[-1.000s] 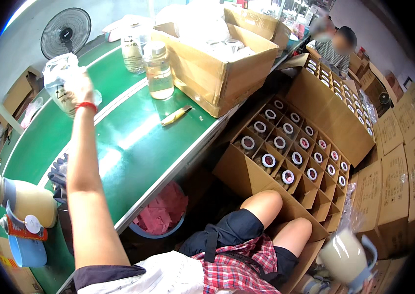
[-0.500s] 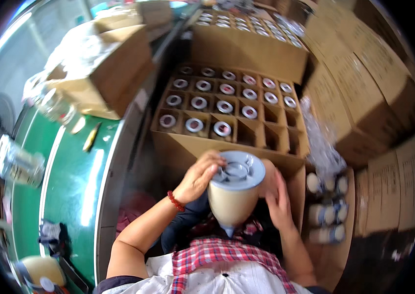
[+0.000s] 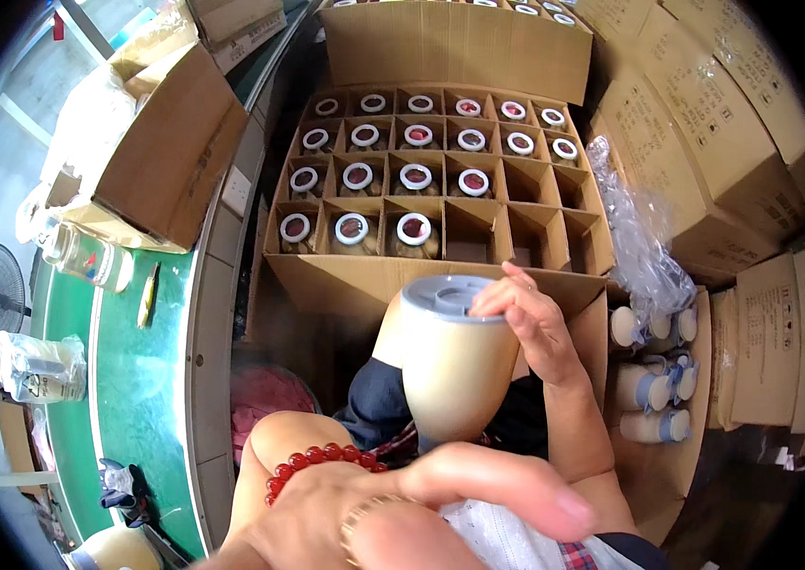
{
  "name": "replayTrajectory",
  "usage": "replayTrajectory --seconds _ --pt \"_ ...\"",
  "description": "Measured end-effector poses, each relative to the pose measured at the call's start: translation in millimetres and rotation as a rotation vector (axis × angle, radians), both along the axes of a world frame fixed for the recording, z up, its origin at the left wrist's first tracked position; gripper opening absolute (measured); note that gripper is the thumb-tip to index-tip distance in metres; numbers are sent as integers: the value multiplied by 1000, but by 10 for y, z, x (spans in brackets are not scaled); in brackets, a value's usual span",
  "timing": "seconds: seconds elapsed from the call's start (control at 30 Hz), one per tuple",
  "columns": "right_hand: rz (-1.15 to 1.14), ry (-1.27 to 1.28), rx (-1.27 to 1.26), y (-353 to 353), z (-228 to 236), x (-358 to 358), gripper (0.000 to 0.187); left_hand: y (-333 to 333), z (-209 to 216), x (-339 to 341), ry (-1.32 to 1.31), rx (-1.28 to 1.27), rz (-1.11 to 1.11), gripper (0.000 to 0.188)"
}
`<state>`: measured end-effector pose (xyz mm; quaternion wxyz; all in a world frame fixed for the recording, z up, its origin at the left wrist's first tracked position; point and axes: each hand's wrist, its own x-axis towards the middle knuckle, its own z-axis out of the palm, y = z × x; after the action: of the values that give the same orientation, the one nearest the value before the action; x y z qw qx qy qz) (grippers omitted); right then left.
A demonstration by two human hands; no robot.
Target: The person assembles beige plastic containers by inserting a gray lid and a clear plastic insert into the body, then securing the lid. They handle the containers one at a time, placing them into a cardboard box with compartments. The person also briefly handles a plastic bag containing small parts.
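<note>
In front of my lap stands a cream jug (image 3: pixel 460 370), its wide grey disc end up and its narrower end down. It looks upside down, and its lower end is partly hidden behind my left hand. My right hand (image 3: pixel 534 318) grips the grey rim from the right, fingers bent over the disc. My left hand (image 3: pixel 421 508), wearing a red bead bracelet (image 3: pixel 312 464) and a ring, is raised large in the foreground, apart from the jug. Its fingers are spread, with nothing visible in them.
Beyond the jug sits a divided carton (image 3: pixel 393 271) of lidded glass jars. Similar cream jugs (image 3: pixel 645 388) lie in a carton at right, beside clear plastic wrap (image 3: pixel 640 228). Stacked cartons (image 3: pixel 697 171) rise behind. On the left green table (image 3: pixel 141 399) lies a yellow cutter (image 3: pixel 148 296).
My left hand has left the jug's rim and come up toward the camera. My right hand has moved from the jug's side onto its grey rim. The view has shifted.
</note>
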<state>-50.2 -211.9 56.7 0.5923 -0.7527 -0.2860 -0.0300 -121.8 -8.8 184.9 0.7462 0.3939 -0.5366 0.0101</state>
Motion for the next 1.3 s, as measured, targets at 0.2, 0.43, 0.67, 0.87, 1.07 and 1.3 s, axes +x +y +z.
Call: replayTrajectory --seconds 0.2,0.43,0.67,0.87,1.07,1.3 --pt "300 517 1078 -191 -978 475 71 33 -220 442 7 129 83 64" --pt "198 313 136 -288 99 245 52 235 -2197 1328 859 291 430 72" --pt "186 677 357 -393 -382 494 71 117 -1695 1266 96 852 410 95" --pt "529 1036 432 273 -1347 1218 71 -595 -671 961 -524 1102 343 104" --pt "10 819 273 -173 -810 1286 55 -256 -807 1478 -5 693 153 78" --pt "211 544 56 -327 -35 484 53 3 -2261 1302 786 456 114 89"
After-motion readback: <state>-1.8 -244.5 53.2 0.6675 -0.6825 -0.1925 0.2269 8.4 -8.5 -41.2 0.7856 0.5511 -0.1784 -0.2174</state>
